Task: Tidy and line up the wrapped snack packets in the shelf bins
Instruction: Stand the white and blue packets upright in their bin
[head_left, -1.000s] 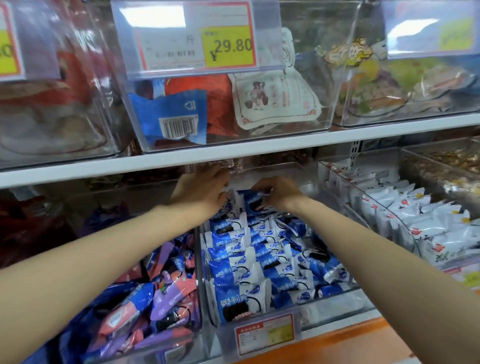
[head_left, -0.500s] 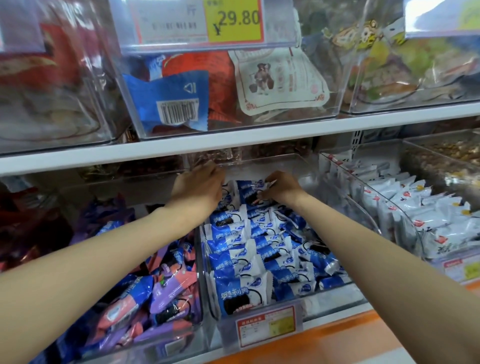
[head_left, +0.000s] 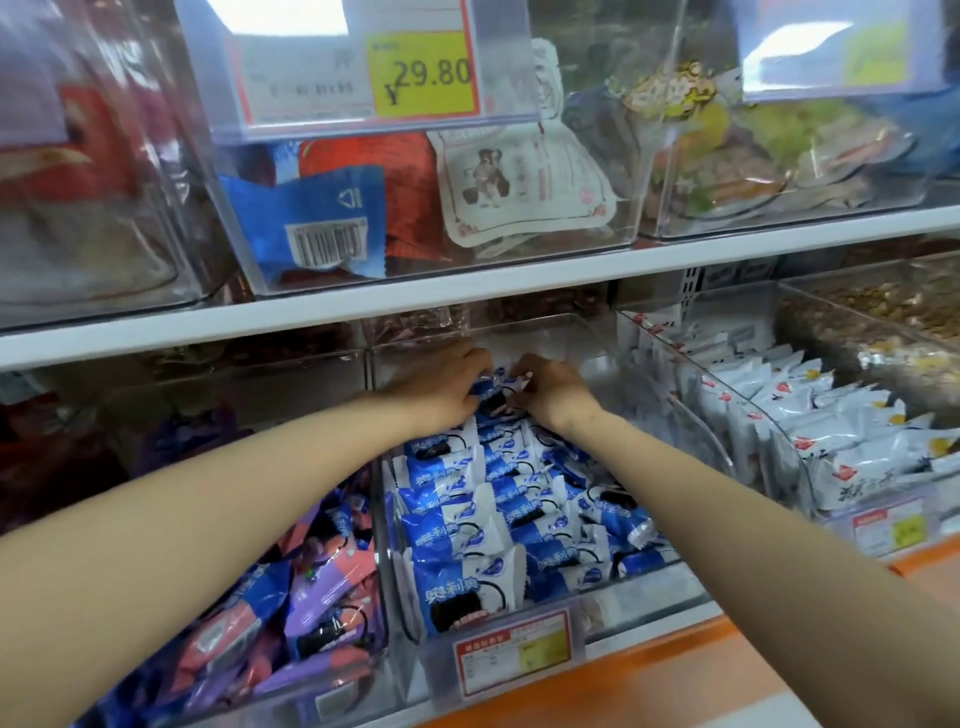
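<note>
You reached both arms into the middle clear bin (head_left: 644, 597) on the lower shelf, where your left hand (head_left: 441, 384) curled its fingers round a blue-and-white snack packet (head_left: 491, 391) at the back and your right hand (head_left: 553, 392) pinched the same packet's crimped edge. Nearer you, more blue-and-white packets (head_left: 462, 519) stood in rows toward the bin's front wall, below a yellow 29.80 price tag (head_left: 423, 73).

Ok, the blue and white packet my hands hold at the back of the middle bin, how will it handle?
Probably light: the blue and white packet is small between the left hand and right hand. Its glossy film looks slippery; the crimped ends likely flop.
</note>
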